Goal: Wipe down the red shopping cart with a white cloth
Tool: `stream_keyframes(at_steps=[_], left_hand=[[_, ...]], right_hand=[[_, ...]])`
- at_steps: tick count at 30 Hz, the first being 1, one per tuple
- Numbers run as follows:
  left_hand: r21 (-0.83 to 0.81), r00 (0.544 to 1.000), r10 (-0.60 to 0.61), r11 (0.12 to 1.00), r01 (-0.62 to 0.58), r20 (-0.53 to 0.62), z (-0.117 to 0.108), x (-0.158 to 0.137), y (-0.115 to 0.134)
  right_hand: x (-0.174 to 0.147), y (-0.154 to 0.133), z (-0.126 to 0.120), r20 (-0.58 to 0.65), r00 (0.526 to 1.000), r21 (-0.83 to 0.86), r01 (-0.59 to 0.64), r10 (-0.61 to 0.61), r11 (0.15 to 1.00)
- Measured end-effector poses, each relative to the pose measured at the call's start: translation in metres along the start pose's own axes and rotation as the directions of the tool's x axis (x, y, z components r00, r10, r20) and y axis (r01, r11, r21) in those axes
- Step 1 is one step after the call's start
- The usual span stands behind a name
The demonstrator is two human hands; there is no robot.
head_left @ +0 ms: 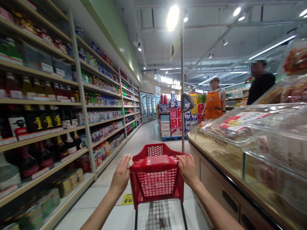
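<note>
A red plastic shopping cart (157,183) stands straight in front of me, its handle (154,164) running crosswise at its near side. My left hand (121,174) is closed on the left end of the handle, with a crumpled white tissue or cloth (129,160) between its fingers and the red plastic. Around the right end is my right hand (188,168), closed, with its fingers bent over the top. Through the basket's mesh, little can be made out of what lies inside.
Drink shelves (105,119) line the left side. A glass-sided counter (216,147) with clear plastic food packs (240,121) runs close along the right. Ahead are a thin metal pole (182,70), stacked boxes (176,118), a person in an orange apron (214,103) and another in black (261,83).
</note>
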State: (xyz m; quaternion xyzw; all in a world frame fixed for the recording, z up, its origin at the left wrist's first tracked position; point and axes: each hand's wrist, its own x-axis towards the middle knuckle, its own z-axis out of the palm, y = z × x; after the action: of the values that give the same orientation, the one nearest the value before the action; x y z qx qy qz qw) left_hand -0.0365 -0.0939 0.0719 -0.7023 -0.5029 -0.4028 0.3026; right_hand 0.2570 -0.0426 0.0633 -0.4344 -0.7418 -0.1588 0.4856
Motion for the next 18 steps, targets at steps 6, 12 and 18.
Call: stream_keyframes(at_steps=[6, 12, 18], left_hand=[[-0.076, 0.977, 0.189, 0.980, -0.182, 0.095, 0.003, 0.004, 0.011], [-0.048, 0.999, 0.016, 0.999, -0.014, 0.046, 0.006, 0.008, 0.017], [-0.142, 0.985, 0.110, 0.986, -0.091, 0.132, 0.009, 0.022, 0.047]], right_hand=[[0.001, -0.001, -0.002, 0.022, 1.000, 0.008, 0.004, -0.005, 1.000], [0.000, -0.001, 0.000, 0.005, 1.000, 0.005, -0.010, 0.010, 1.000], [0.000, -0.001, -0.003, 0.027, 1.000, 0.011, 0.006, -0.006, 1.000]])
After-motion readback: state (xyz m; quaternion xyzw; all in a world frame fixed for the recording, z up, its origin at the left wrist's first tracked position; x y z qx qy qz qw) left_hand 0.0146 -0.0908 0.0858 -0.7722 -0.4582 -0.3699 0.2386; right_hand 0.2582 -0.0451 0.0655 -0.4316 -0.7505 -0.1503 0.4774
